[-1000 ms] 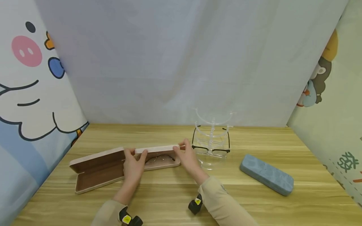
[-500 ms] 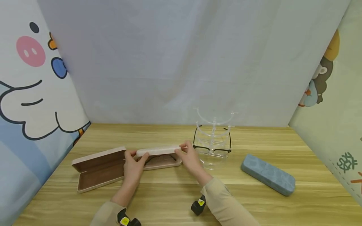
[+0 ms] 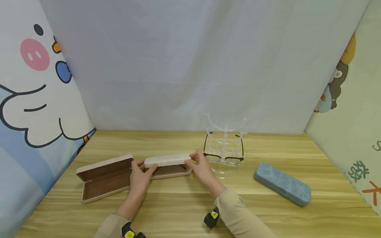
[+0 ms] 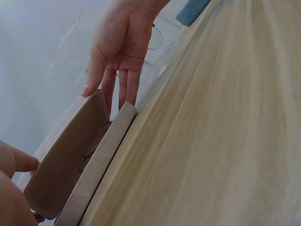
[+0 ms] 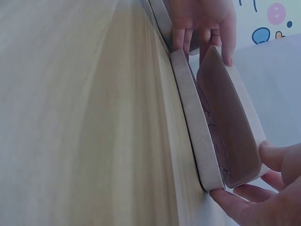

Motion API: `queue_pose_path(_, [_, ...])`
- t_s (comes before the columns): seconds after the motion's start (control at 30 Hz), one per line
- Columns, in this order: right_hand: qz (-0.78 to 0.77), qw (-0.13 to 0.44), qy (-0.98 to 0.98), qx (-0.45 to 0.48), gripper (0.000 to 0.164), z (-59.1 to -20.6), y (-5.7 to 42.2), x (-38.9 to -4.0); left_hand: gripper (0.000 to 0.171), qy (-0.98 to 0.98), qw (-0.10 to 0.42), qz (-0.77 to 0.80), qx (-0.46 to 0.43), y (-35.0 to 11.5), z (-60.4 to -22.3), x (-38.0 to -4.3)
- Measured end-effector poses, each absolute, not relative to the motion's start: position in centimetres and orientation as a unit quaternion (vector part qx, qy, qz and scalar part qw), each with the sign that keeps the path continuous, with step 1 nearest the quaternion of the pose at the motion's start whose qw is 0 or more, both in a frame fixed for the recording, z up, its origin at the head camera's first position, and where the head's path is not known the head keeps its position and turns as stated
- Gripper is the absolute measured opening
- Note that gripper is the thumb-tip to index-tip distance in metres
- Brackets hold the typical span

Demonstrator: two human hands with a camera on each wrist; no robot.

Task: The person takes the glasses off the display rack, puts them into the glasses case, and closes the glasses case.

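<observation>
A pale glasses case [image 3: 168,160] sits mid-table with its lid partly lowered. In the right wrist view, a pair of thin-framed glasses [image 5: 214,121] lies inside it; from the head view the lid hides most of them. My left hand [image 3: 140,177] grips the left end of the case, thumb on the lid's front edge. At the other end my right hand [image 3: 203,170] holds the lid's corner, with its thumb in front. Some fingers of both hands are hidden behind the case in the head view.
Left of my left hand stands another pale glasses case [image 3: 104,186], open, with a brown lining. A clear display stand [image 3: 225,132] carries black-framed glasses [image 3: 222,158] just beyond my right hand. A closed blue glasses case [image 3: 282,184] lies at right.
The lid of the middle case has swung forward and down, covering more of the glasses inside. Both hands have stayed at its ends, and the view has shifted slightly.
</observation>
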State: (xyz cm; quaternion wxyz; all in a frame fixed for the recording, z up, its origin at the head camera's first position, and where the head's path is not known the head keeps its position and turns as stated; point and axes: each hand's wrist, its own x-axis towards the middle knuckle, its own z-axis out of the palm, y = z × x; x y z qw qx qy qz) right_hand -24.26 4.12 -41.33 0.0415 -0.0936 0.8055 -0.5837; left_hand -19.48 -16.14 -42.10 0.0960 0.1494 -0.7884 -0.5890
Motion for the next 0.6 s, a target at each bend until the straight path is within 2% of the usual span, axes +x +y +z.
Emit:
queue_pose_path(0.17, [-0.578,0.037,0.809,-0.100,0.026,-41.5,4.2,-24.3,0.055,-0.789,0.105,-0.588,0.144,-16.2,-42.3,-19.4])
queue_pose_path(0.43, [-0.530,0.006,0.840,-0.111,0.013,-41.9,4.3,-24.4,0.046,-0.810,0.121,-0.559,0.129,-16.3,-43.1,-19.4])
queue_pose_path(0.6, [-0.535,0.016,0.839,-0.103,0.014,-42.1,4.5,-24.5,0.046,-0.810,0.118,-0.558,0.137,-16.0,-43.0,-19.3])
